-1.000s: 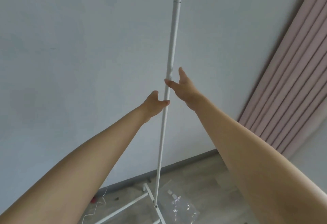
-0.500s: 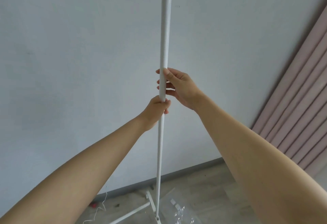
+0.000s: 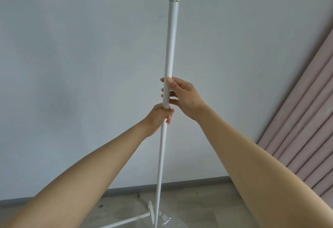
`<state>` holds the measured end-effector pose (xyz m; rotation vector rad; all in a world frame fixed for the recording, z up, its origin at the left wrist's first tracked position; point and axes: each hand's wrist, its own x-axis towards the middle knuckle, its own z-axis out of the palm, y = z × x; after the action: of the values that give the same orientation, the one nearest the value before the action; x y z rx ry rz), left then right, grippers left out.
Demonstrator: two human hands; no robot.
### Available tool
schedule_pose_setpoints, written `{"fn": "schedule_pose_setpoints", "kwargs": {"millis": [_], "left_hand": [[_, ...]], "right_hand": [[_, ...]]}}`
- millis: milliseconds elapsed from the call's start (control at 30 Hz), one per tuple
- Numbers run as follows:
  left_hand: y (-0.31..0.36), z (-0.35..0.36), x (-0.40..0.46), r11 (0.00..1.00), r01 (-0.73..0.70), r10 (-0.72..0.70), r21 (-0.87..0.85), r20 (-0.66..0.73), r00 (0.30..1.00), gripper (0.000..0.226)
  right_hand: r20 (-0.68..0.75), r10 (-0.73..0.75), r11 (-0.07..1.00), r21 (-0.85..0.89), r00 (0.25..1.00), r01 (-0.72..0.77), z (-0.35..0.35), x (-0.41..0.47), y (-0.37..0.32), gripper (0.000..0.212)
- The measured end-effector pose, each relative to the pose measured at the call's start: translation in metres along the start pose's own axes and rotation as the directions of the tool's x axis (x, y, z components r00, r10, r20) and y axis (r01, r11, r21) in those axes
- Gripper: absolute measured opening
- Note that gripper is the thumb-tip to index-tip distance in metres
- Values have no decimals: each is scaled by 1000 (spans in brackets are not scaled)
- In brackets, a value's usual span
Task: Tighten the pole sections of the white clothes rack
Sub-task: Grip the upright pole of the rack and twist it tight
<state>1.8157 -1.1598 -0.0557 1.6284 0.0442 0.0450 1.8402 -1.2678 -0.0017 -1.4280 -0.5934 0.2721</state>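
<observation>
behind everything is a plain pale wall (image 3: 72, 65), with pink curtains (image 3: 306, 119) off to one side and a grey floor (image 3: 198, 204) below. the white clothes rack (image 3: 169, 47) stands up tall in the middle, its foot (image 3: 129, 219) resting on the floor beside some clear plastic wrap (image 3: 169, 223). the left hand (image 3: 159, 115) is wrapped tight around the pole lower down. the right hand (image 3: 182, 95) grips the pole just above it, fingers curled round the back and thumb in front. the two hands almost touch. high up there is a joint (image 3: 173, 1) where two sections meet, and it looks closed, but i cannot tell how tight it is. i think the twisting is under way between the hands, with the higher joint maybe left to check.
</observation>
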Motion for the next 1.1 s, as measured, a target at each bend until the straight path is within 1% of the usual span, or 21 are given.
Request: {"fn": "schedule_pose_setpoints", "kwargs": {"millis": [133, 233, 300, 400, 500, 600, 667, 700, 767, 867, 1000, 1100], "left_hand": [[-2, 28, 0, 1000, 9, -9, -18, -23, 1000, 35], [-2, 28, -4, 999, 20, -22, -39, -51, 998, 31], [-1, 26, -7, 1000, 19, -20, -21, -59, 998, 29], [1, 26, -11, 998, 13, -10, 65, -52, 999, 27], [-1, 26, -13, 988, 10, -5, 154, -34, 999, 22], [-11, 24, -17, 965, 90, -87, 246, -26, 996, 10], [-18, 22, -20, 942, 155, -151, 297, -38, 988, 12], [-19, 22, -20, 937, 162, -156, 310, -45, 987, 15], [-18, 24, -20, 937, 149, -143, 315, -44, 989, 18], [-17, 33, -21, 944, 123, -125, 308, -13, 992, 23], [-17, 56, -23, 948, 91, -95, 305, 0, 995, 26], [-5, 81, -22, 947, 68, -78, 312, 20, 997, 26]], "right_hand": [[44, -2, 1000, 18, 999, 1, -26, -12, -1, 21], [73, -8, 1000, 22, 997, 6, -25, -13, 1, 24], [84, -3, 1000, 20, 996, 1, -20, -13, 4, 27], [80, 36, 999, 14, 996, -38, -17, -14, 7, 35], [129, 100, 995, -28, 987, -97, -18, -15, 10, 44], [156, 124, 991, -72, 980, -114, -17, -15, 14, 49], [128, 104, 993, -71, 986, -95, -12, -16, 17, 49], [109, 91, 994, -66, 990, -84, -10, -16, 18, 48], [89, 72, 996, -59, 993, -67, -9, -18, 19, 48], [105, 71, 997, -49, 992, -66, -19, -23, 16, 47], [78, 57, 997, -54, 995, -52, -36, -34, 15, 47], [68, 48, 997, -57, 997, -44, -59, -40, 5, 47]]}}
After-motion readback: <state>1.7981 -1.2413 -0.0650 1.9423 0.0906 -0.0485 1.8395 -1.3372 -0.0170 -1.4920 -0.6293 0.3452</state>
